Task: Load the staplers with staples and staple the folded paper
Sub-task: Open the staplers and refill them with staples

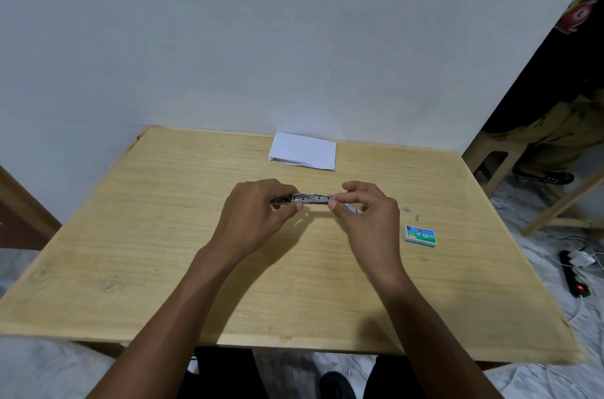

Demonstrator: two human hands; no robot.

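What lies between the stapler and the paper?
Only bare table, in the head view: nothing sits between the stapler and the paper.

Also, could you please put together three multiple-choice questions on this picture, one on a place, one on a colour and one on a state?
1. Where does the folded paper lie?
A. at the far edge of the table
B. on the floor
C. at the near edge, by the person

2. What colour is the staple box?
A. red
B. green
C. black

3. What is the state of the stapler?
A. it lies untouched on the table
B. the left hand and the right hand grip its two ends
C. it is clamped on the paper

Answers:
1 A, since the paper sits at the far edge, beyond the stapler.
2 B, since the box's top face is green.
3 B, since the fingers of each hand pinch one end of the metal body.
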